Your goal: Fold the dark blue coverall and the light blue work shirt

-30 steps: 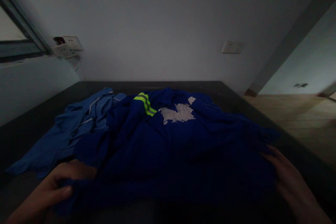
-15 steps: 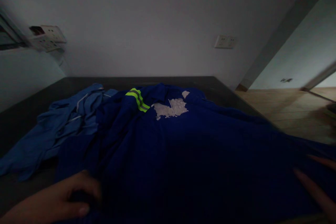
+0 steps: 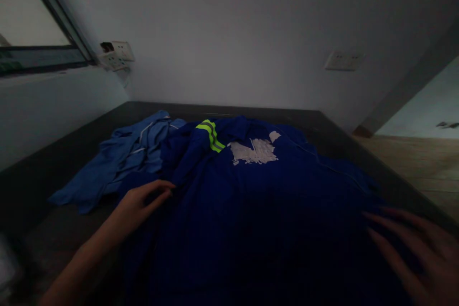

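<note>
A dark blue work jacket (image 3: 258,210) with a white print and a neon yellow striped sleeve (image 3: 211,136) lies spread over a dark table (image 3: 75,153). My left hand (image 3: 138,203) rests on the jacket's left side, fingers stretched toward the sleeve, holding nothing. My right hand (image 3: 416,244) lies flat on the jacket's lower right part with fingers spread. A lighter blue garment (image 3: 122,162) is crumpled on the table to the left of the jacket.
The table sits in a corner against grey walls. Wall sockets (image 3: 116,55) hang at the left corner and another socket (image 3: 342,60) on the back wall. A window (image 3: 32,38) is at the upper left. Wooden floor (image 3: 419,172) lies beyond the table's right edge.
My left hand let go of the jacket's near hem and moved forward onto its left side. My right hand opened flat on the right part. The jacket is pulled nearer and smoother.
</note>
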A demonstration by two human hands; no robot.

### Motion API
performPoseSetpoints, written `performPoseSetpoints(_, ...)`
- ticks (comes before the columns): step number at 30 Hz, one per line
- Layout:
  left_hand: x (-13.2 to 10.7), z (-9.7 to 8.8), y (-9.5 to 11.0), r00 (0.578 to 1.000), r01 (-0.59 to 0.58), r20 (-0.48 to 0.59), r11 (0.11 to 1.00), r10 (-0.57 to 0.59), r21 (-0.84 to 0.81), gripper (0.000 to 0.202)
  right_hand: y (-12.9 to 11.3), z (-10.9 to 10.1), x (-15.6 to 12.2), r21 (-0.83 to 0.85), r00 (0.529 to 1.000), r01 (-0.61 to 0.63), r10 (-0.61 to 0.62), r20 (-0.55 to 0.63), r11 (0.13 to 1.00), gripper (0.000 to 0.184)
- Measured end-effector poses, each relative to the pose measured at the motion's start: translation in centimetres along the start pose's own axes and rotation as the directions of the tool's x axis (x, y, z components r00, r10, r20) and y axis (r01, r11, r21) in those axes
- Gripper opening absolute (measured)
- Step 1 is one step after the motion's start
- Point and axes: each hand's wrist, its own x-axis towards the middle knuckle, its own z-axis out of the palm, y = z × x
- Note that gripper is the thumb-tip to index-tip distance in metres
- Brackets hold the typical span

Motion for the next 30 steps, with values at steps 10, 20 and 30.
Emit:
performPoseSetpoints(10, -0.3, 1.7, -3.9, 0.959, 0.267, -0.241, 0.748, -0.146, 0.608, 0.056, -17.1, 9.7, 15.1, 0.354, 0.643, 0.541, -0.646, 0.411, 0.763, 0.022)
performPoseSetpoints(20, 0.5, -0.1, -4.2, 0.933, 0.345, -0.288, 0.764, -0.216, 0.545, 0.036, -26.2, 24.4, 22.7, 0.018, 0.674, 0.576, -0.488, 0.555, 0.817, 0.047)
performPoseSetpoints(30, -0.2, -1.8, -6.0, 0.943, 0.308, -0.271, 0.814, -0.194, 0.492, 0.039, -26.2, 26.6, 23.5, -0.063, 0.678, 0.601, -0.467, 0.568, 0.796, 0.035)
